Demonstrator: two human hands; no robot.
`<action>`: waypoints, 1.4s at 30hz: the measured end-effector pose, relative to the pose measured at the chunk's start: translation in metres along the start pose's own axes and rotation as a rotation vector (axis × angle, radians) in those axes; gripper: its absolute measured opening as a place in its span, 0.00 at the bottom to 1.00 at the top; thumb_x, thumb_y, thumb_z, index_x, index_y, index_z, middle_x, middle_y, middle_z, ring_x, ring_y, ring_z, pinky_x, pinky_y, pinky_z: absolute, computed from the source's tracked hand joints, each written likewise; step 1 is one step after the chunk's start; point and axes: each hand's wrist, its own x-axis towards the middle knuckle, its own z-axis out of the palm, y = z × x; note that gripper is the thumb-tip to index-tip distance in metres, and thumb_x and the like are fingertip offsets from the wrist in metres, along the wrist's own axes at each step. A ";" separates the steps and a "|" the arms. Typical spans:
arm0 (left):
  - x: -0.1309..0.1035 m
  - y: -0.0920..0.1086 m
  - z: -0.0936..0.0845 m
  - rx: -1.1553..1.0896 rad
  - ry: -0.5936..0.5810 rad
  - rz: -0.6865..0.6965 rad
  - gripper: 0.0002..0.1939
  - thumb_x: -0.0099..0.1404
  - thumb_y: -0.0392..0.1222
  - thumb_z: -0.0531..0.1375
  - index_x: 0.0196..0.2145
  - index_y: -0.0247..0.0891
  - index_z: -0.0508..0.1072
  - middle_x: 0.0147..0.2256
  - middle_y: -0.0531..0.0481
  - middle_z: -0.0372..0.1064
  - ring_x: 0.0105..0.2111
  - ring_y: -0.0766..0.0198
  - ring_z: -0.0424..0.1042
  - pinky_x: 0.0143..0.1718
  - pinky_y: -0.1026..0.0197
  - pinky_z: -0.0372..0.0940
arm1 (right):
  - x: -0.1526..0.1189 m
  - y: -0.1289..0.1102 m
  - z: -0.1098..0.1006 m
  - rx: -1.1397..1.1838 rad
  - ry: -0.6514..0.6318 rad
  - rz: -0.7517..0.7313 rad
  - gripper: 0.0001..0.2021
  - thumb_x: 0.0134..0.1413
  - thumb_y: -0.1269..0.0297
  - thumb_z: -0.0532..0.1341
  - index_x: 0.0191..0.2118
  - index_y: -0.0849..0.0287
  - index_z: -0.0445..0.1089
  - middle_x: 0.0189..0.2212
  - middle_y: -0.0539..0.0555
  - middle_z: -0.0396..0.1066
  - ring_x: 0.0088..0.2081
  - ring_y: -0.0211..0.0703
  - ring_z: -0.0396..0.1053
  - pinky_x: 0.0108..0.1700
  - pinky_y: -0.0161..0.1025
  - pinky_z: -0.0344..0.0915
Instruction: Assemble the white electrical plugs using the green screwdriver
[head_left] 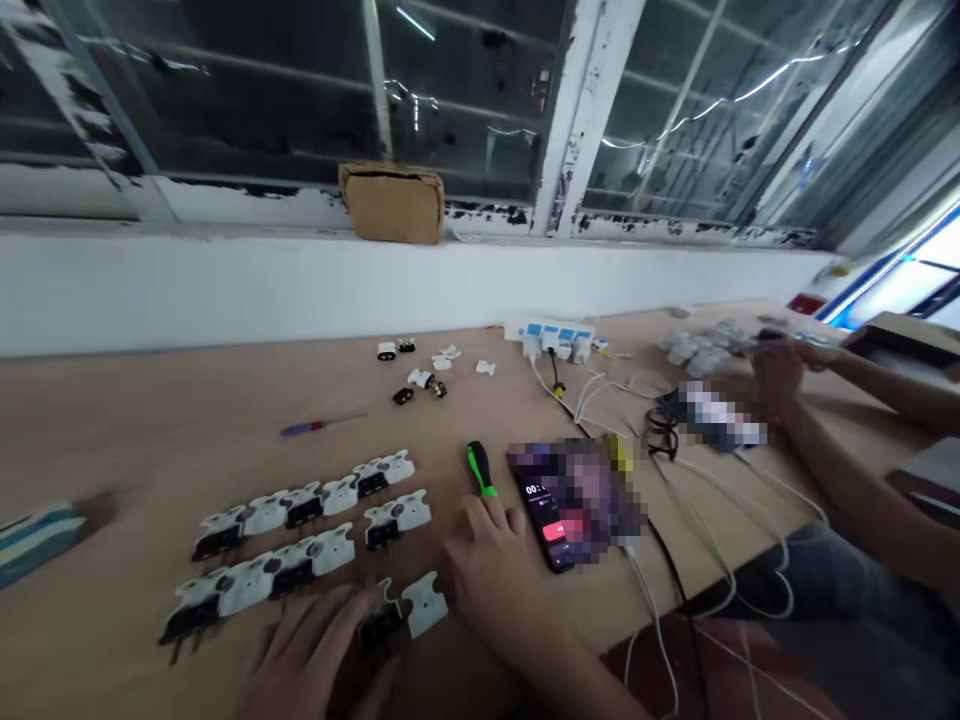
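My left hand [315, 650] lies low on the wooden table [150, 420], fingers spread, its tips touching a black and white plug part [397, 615]. My right hand [495, 575] rests flat beside that part, its fingertips at the end of a green-handled screwdriver [480, 468]. Neither hand grips anything. Two rows of several similar plug parts [292, 530] lie just beyond my left hand.
A phone [551, 510] with a lit screen lies right of my right hand, with white and black cables [712, 520] trailing off the table edge. A purple screwdriver [315, 426], loose small parts [420, 375], a power strip [555, 335], and another person's arms [825, 420] at right.
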 end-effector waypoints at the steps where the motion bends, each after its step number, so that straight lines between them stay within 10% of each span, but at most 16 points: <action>1: 0.000 0.000 -0.003 -0.004 0.000 -0.007 0.22 0.65 0.55 0.65 0.54 0.48 0.74 0.47 0.50 0.82 0.45 0.50 0.81 0.45 0.55 0.72 | -0.001 0.001 -0.001 0.018 0.001 -0.006 0.06 0.66 0.69 0.62 0.44 0.56 0.77 0.57 0.61 0.70 0.58 0.59 0.64 0.55 0.57 0.63; 16: -0.020 -0.002 -0.021 -0.416 -0.267 -0.372 0.30 0.58 0.32 0.66 0.58 0.48 0.75 0.55 0.50 0.78 0.55 0.52 0.78 0.56 0.53 0.75 | -0.027 -0.023 -0.001 0.166 -0.110 -0.171 0.21 0.62 0.69 0.62 0.60 0.50 0.73 0.59 0.56 0.72 0.59 0.56 0.67 0.60 0.52 0.64; 42: -0.027 -0.012 -0.058 -0.578 -0.364 -0.308 0.30 0.59 0.27 0.60 0.57 0.50 0.70 0.53 0.53 0.75 0.54 0.53 0.72 0.56 0.49 0.70 | -0.038 -0.041 0.015 0.356 -0.024 -0.202 0.17 0.54 0.78 0.61 0.46 0.53 0.74 0.48 0.57 0.73 0.51 0.49 0.73 0.54 0.47 0.73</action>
